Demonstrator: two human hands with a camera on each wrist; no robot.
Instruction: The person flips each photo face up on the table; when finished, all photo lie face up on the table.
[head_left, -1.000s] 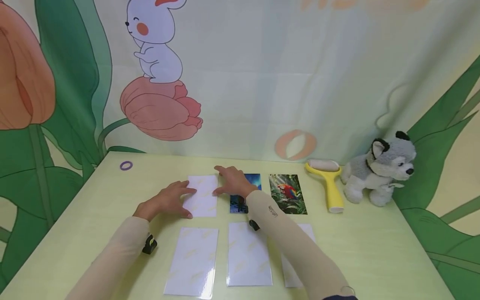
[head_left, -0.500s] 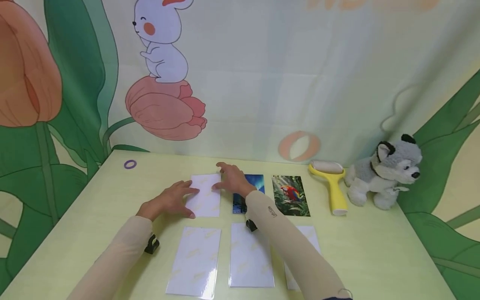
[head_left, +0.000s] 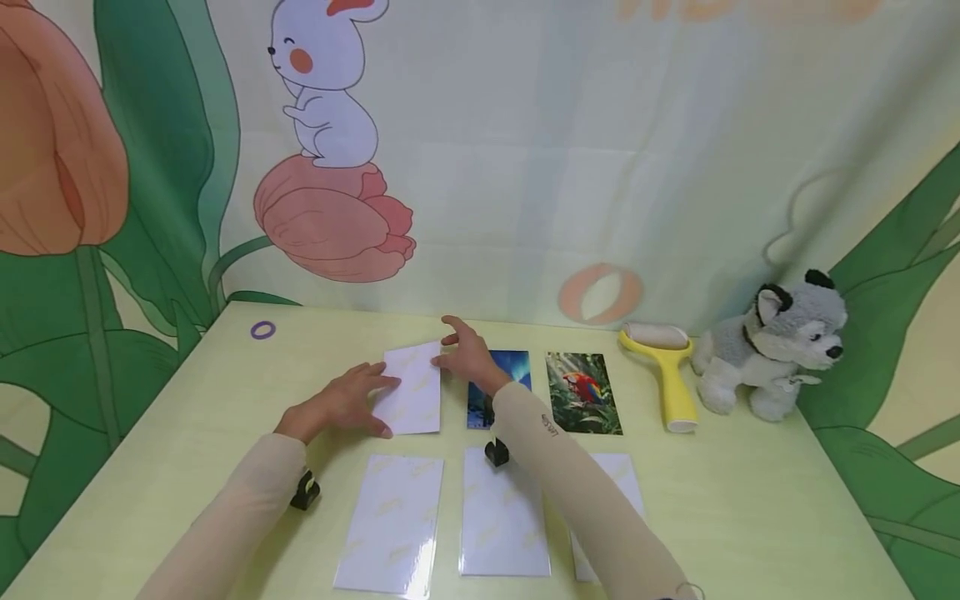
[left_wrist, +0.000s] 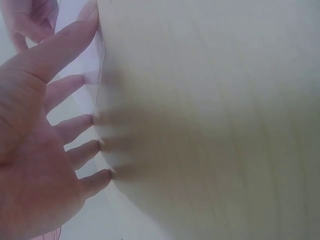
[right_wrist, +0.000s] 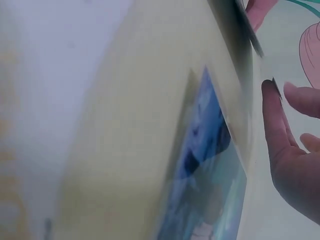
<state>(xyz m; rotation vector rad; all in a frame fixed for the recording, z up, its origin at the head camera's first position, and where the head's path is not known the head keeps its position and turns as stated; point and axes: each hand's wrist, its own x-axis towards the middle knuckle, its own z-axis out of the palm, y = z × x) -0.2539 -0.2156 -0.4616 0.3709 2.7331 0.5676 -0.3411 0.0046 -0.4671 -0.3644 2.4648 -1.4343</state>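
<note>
A white card [head_left: 408,392], blank side up with faint yellow marks, sits in the back row; its right side is tilted up off the table. Spread along its left edge are the fingers of my left hand [head_left: 347,403], thumb at the near corner. My right hand [head_left: 468,360] pinches the raised right edge near the far corner, index finger pointing away. In the right wrist view the thumb [right_wrist: 272,110] shows close to the lifted edge. Beneath the right wrist, a blue night-sky photo card [head_left: 517,371] is partly covered. Beside it lies a parrot photo card [head_left: 583,392].
White cards form a front row: one at left [head_left: 390,525], one in the middle [head_left: 502,525], one at right [head_left: 622,479], partly under the right sleeve. A yellow-handled lint roller [head_left: 667,375] and a plush husky [head_left: 772,346] stand at right. A purple ring [head_left: 263,330] lies back left.
The white card lay flat before; its right edge has now come up. My right hand has risen slightly with that edge. The left hand stays where it was.
</note>
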